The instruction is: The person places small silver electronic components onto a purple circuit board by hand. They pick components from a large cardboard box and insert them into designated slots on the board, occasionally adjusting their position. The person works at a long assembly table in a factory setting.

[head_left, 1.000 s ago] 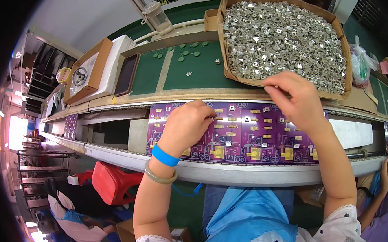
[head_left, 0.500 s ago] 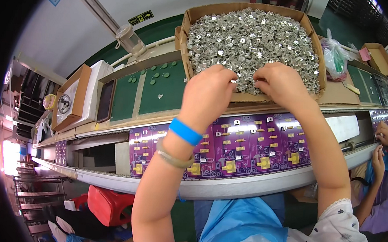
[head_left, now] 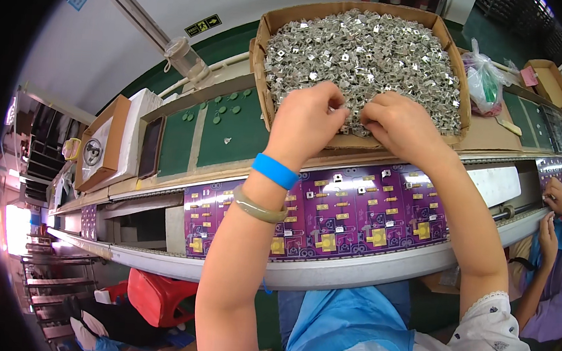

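Both hands are at the near edge of a cardboard box [head_left: 259, 82] heaped with small silvery metal clips [head_left: 367, 57]. My left hand [head_left: 311, 119] has its thumb and fingers bent together in a pinch over the clips; whatever sits between the tips is hidden. Close beside it, my right hand [head_left: 399, 122] is also pinched, fingertips down among the clips, and its contents cannot be made out. Below the hands, a purple circuit board panel [head_left: 370, 208] with yellow and silver parts lies on the rail line, partly covered by my forearms.
Green disc parts [head_left: 220, 109] and one loose clip [head_left: 227, 141] lie on the green bench top at left. A clear jar [head_left: 186, 58] stands behind. On the right are a plastic bag [head_left: 484, 85] and a co-worker's hands [head_left: 552, 214]. A red stool [head_left: 155, 294] is below.
My left hand has shifted slightly right and its fingers have curled in. The right hand has moved a little left, bringing the two hands closer. The board panel has slid slightly left.
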`<state>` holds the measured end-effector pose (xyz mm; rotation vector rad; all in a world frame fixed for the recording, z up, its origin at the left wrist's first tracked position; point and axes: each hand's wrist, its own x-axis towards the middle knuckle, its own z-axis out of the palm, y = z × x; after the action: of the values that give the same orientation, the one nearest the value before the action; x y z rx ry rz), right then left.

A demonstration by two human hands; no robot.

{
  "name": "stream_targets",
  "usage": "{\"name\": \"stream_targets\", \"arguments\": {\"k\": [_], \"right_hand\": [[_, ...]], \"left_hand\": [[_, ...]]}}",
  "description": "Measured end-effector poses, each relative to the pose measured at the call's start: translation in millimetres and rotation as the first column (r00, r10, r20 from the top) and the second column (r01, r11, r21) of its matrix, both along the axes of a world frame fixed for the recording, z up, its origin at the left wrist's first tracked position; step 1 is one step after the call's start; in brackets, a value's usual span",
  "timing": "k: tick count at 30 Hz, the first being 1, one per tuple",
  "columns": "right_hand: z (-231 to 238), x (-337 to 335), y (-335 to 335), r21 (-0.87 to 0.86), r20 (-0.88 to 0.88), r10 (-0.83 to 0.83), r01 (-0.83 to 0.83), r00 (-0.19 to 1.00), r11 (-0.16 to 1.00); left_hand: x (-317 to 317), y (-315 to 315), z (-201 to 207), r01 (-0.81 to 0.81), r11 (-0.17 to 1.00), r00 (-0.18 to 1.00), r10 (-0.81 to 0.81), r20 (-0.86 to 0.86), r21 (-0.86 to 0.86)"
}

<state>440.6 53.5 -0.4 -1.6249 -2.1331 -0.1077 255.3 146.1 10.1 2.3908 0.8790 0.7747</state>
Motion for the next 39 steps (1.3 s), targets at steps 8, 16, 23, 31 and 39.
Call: {"name": "stream_targets", "arguments": {"k": [8,16,23,31,39], "right_hand": [[0,4,5,0.017,0.054,0.120,-0.121,0.991,0.992],[11,-29,-4,0.062,-0.489,0.032,-0.002,0.872,0.998],[3,-136,0,0.072,-0.501,0.304,-0.311,0.810,0.948],[-38,-190,33,0.005,-0.261,0.331,-0.341,0.907,0.940],[-42,-203,40,-0.069,-0.173,0.309,-0.325,0.935,0.943]], "left_hand": [[-66,-13,32,0.177,0.855,0.914,0.041,0.404,-0.487],[-165,-31,36,0.122,0.743,0.915,0.174,0.365,-0.658],[-224,-41,8,0.031,0.731,0.893,0.286,0.348,-0.681],[-250,-50,-6,-0.236,0.809,0.941,0.329,0.081,-0.538],[-252,-50,-15,-0.289,0.931,0.957,0.288,-0.034,-0.224]]}}
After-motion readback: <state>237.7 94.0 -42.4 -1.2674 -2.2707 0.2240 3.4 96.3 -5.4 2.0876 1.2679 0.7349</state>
